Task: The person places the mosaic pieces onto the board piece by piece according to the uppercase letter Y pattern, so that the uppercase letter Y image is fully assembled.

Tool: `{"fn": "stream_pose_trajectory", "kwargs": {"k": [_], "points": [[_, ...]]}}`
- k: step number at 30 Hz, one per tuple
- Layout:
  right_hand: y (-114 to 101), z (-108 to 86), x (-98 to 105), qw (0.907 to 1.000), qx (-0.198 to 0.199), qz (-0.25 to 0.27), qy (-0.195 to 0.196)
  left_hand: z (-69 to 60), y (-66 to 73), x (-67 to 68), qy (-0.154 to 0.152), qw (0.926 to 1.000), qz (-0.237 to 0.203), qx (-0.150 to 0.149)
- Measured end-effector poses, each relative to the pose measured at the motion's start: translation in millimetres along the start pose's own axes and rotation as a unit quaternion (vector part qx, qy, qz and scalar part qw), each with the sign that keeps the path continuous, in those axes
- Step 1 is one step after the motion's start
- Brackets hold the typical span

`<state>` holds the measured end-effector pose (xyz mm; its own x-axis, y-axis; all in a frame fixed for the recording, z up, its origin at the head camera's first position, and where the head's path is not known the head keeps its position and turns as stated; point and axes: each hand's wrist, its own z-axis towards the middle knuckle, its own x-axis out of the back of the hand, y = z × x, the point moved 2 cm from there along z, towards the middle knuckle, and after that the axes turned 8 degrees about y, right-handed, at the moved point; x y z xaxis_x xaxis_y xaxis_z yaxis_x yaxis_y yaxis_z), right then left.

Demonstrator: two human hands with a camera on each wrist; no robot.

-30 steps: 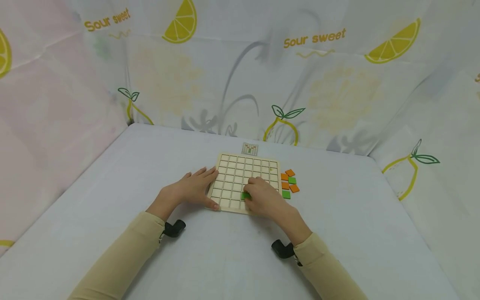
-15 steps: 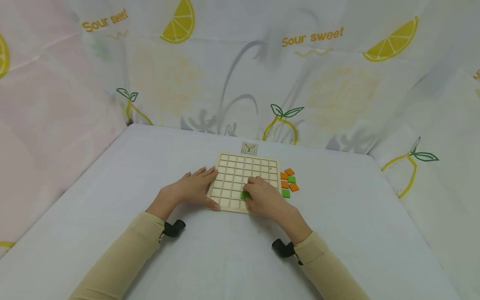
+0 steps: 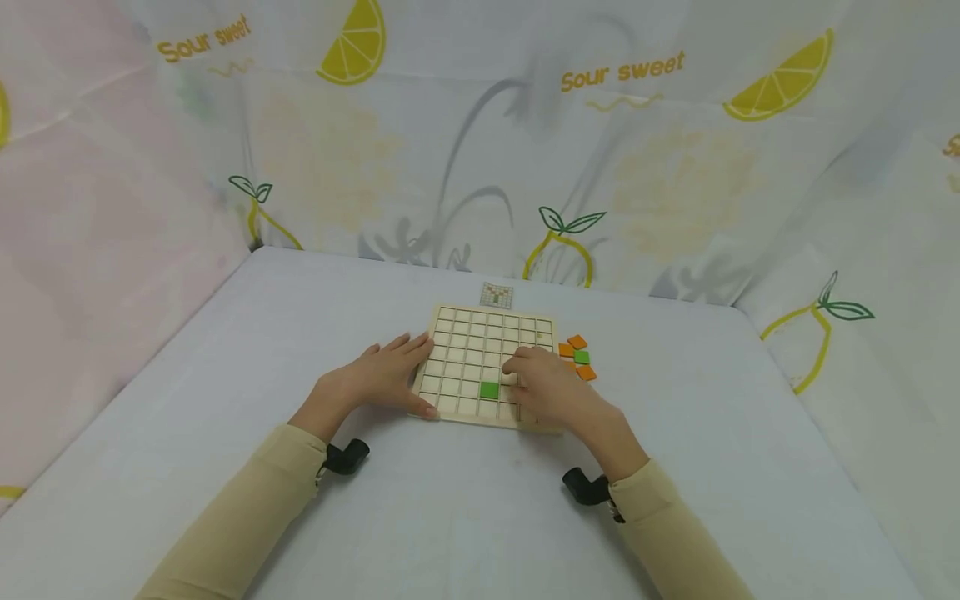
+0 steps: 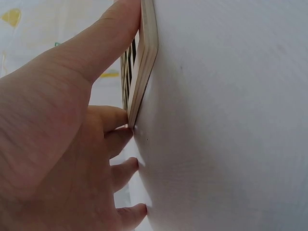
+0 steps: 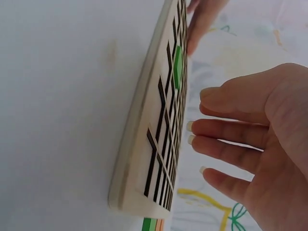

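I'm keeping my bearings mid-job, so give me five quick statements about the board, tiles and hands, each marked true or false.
1. A green tile lies on the grid board. True.
2. The right hand is pinching an orange tile. False: the right hand holds nothing.
3. The left hand touches the board. True.
4. The loose tiles are to the left of the board. False: the loose tiles lie to its right.
5. A small printed card lies beyond the board's far edge. True.
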<state>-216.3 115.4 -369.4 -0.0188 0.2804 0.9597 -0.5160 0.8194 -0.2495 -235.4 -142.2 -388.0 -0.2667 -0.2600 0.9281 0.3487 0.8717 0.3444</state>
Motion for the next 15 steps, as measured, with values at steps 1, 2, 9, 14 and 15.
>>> {"fn": "stream_pose_trajectory", "kwargs": {"k": [1, 2, 9, 14, 15], "points": [[2.3, -0.4, 1.1, 1.0000, -0.006, 0.003, -0.002, 0.0, -0.3, 0.0, 0.001, 1.0000, 0.000, 0.000], [4.6, -0.9, 2.2, 0.9999, -0.012, 0.007, -0.003, 0.2, -0.6, 0.0, 0.001, 1.0000, 0.000, -0.001], [17.1, -3.4, 11.1, 0.9995, -0.006, 0.026, 0.015, 1.5, -1.9, 0.1, 0.000, 1.0000, 0.006, -0.003], [21.7, -5.7, 16.8, 0.9995, -0.019, 0.025, 0.008, 1.0, -0.9, 0.5, -0.002, 1.0000, 0.006, -0.002], [22.4, -6.2, 17.8, 0.9994, -0.026, 0.024, 0.002, 1.6, -1.3, 0.1, -0.002, 1.0000, 0.007, -0.002]]}}
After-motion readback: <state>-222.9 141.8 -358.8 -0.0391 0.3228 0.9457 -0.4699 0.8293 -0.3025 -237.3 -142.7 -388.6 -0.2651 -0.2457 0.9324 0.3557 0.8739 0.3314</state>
